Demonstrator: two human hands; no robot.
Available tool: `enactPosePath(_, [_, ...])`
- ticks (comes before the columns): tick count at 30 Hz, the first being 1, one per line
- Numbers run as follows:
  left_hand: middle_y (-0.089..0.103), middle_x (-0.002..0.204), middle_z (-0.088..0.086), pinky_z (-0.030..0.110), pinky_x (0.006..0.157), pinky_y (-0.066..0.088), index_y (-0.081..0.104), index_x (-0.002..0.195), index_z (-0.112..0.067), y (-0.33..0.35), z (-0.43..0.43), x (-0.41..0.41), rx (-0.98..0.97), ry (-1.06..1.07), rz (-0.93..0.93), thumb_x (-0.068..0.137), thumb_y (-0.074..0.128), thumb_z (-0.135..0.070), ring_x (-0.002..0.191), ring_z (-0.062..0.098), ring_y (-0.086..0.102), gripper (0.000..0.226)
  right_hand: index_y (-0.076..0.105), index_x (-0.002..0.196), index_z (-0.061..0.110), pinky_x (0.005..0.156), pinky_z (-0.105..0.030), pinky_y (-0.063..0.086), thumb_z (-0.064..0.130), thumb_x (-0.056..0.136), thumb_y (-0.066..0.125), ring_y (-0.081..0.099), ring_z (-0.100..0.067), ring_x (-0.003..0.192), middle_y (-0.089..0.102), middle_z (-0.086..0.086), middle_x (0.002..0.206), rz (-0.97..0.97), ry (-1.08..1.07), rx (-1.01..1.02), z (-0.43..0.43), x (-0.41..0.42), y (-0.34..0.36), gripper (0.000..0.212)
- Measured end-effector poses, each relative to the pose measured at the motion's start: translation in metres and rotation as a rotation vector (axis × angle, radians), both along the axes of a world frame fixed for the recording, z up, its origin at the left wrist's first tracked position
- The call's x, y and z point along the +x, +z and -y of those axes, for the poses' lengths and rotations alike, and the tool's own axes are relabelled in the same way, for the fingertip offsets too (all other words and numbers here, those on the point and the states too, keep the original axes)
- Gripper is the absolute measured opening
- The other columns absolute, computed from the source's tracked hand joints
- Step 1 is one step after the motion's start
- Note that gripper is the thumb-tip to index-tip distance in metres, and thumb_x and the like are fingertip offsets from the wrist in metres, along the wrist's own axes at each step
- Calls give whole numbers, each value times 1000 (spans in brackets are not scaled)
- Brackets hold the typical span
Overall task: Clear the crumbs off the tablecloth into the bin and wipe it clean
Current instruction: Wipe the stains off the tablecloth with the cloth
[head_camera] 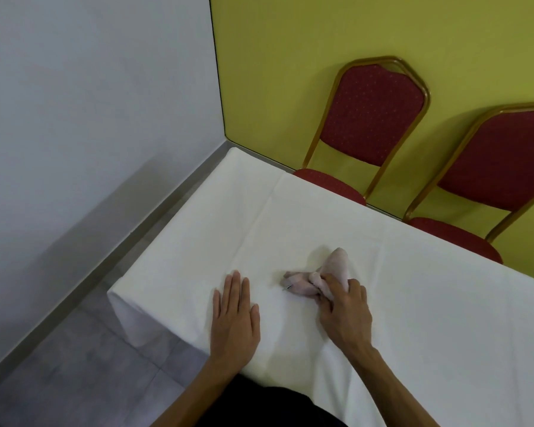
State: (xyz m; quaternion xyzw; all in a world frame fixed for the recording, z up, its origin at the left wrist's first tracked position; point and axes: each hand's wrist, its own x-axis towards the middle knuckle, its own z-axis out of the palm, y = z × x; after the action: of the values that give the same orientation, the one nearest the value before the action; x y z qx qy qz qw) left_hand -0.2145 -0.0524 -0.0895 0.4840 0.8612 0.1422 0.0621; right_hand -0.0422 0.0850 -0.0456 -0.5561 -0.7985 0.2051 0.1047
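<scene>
Right grip (344, 306) curls round the bunched cloth (315, 280), which spills out ahead; left grip (233, 315) lies flat on the tablecloth (413, 303).

head | faces forward and down | close above tablecloth (413, 318) (wide-angle)

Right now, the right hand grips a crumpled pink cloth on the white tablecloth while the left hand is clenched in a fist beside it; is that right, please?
Not quite: the head view shows the left hand lying flat on the white tablecloth, not clenched. The right hand does grip the crumpled pink cloth beside it.
</scene>
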Motion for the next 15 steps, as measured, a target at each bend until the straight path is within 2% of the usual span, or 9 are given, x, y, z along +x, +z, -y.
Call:
enactPosePath(3, [34,155,20,54,118,21,45,143,-1,7,-12,11,-6,56,30,95,30,-32,146,33,30,59,59,131,29,69,-40,51,22,90,63,48,-27,97,52,-6,104,7,20,12,23,-9,1,42])
enactPosePath(6, [32,157,16,52,118,17,44,144,-2,7,-21,27,-7,-41,52,98,27,-33,147,30,27,58,57,132,31,67,-38,50,22,90,61,48,-24,93,53,-5,105,2,109,17,47,-13,0,43])
enactPosePath(10, [33,156,17,52,114,23,45,144,-1,0,-18,29,-8,-134,19,98,32,-34,146,32,31,58,58,130,32,67,-36,49,22,89,62,49,-24,85,56,-3,100,35,222,66,41,4,4,43])
enactPosePath(13, [26,159,18,54,116,22,38,148,-3,-2,-16,25,-20,-153,-6,97,34,-35,149,32,24,60,64,125,29,65,-39,49,15,83,67,51,-30,82,57,-7,94,66,141,112,10,31,7,44])
enactPosePath(15, [24,160,18,54,116,21,37,149,-3,-2,-17,26,-35,-163,-4,98,33,-36,149,33,22,61,62,128,29,68,-39,49,19,89,64,50,-32,87,57,-9,95,99,30,110,-16,53,7,41])
